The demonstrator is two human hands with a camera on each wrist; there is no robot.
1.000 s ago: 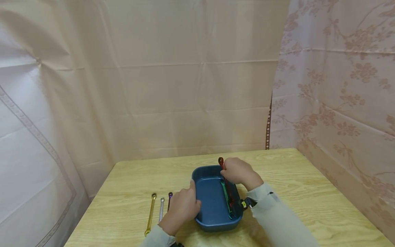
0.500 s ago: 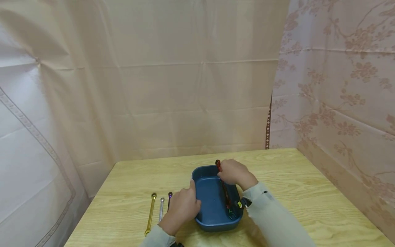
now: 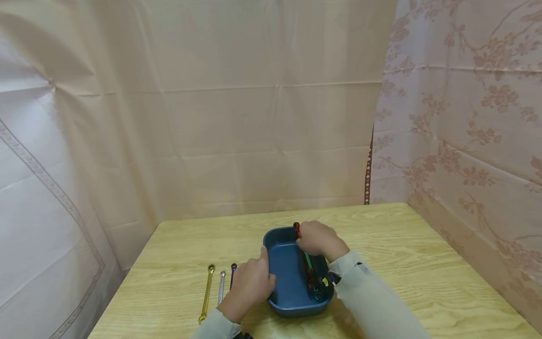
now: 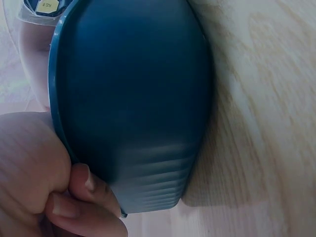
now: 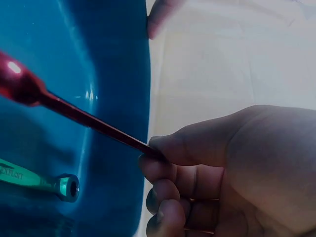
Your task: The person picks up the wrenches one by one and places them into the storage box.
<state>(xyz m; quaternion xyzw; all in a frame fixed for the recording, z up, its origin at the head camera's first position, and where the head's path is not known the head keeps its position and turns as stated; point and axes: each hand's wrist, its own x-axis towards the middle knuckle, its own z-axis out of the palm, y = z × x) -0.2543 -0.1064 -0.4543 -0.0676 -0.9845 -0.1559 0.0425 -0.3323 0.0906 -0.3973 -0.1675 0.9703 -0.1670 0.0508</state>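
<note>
Wooden table (image 3: 423, 263) — blue tray (image 3: 288, 273), draped curtains (image 3: 254, 117)

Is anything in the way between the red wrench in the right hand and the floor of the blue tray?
Nothing blocks it. The right hand pinches the red wrench over the blue tray, where a green wrench already lies to one side; the floor beside it is bare.

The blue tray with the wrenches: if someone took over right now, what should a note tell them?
Left hand grips the near-left rim of the blue tray, steadying it on the table.
Right hand pinches the red wrench, whose lower end is inside the tray.
Done: a green wrench lies in the tray.
Left: release the red wrench; the gold wrench, silver wrench and purple wrench lie on the table left of the tray.
</note>
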